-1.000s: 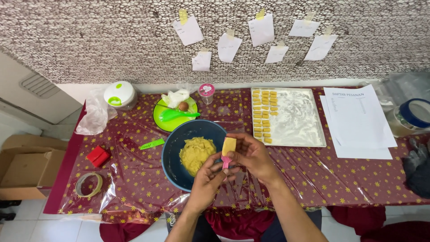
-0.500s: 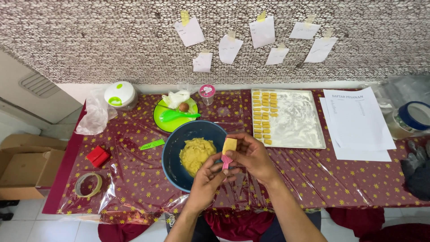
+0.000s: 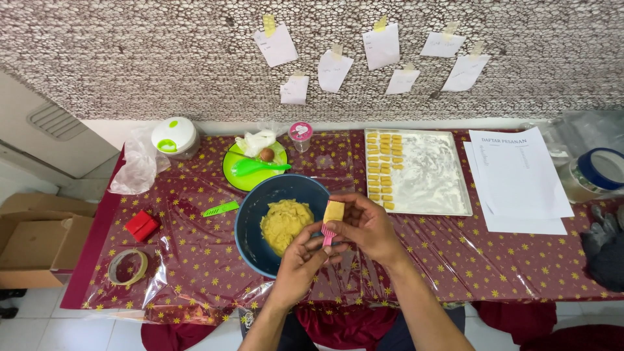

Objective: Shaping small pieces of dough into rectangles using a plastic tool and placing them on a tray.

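Fingers of the right hand [image 3: 367, 224] were pinched around a small yellow dough block [image 3: 334, 212], holding it up just over the near rim of the dark blue bowl [image 3: 250, 240]. The left hand [image 3: 302, 257] sat just below, its fingertips closed on a little pink tool [image 3: 327, 235] touching the block's lower end. The block's long axis ran roughly upright, tilted slightly right, so the right hand gripped it from the side and the left met it from underneath. The dough mass [image 3: 285, 224] lay in the bowl, just left of both hands. How the tool met the block was hidden behind the fingers; the tool's shape was hard to make out.
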